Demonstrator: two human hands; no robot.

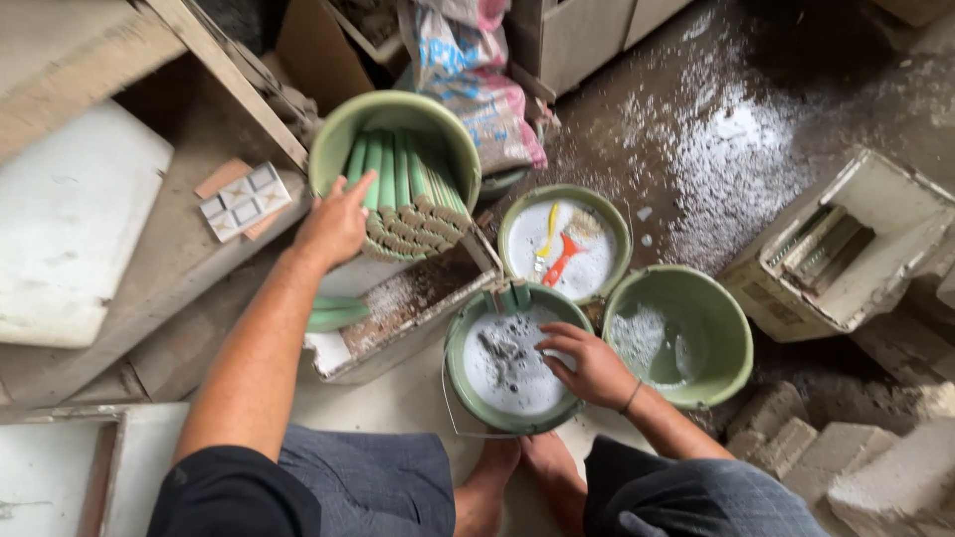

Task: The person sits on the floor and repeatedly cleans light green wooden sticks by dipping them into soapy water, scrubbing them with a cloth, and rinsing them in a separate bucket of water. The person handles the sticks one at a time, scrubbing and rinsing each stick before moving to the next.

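A: Where is the left hand (336,225) now?

B: It reaches to the tilted green plastic bucket (343,129) that is full of long green glazed tile strips (403,189). The fingers are spread and rest on the ends of the strips at the bucket's rim. They are not closed around any strip.

A: And the right hand (589,366)?

B: It is over the green bucket of white foamy liquid (507,363), just in front of the person's bare feet (522,477). The fingers are half curled and touch the surface. I cannot tell if they hold something.

A: What stands around?

B: Behind is a second green bucket with a yellow and an orange tool (557,254) in white liquid. At the right, touching it, is a green basin of cloudy water (686,333). A white box with strips (846,249) stands further right on the wet floor (716,129).
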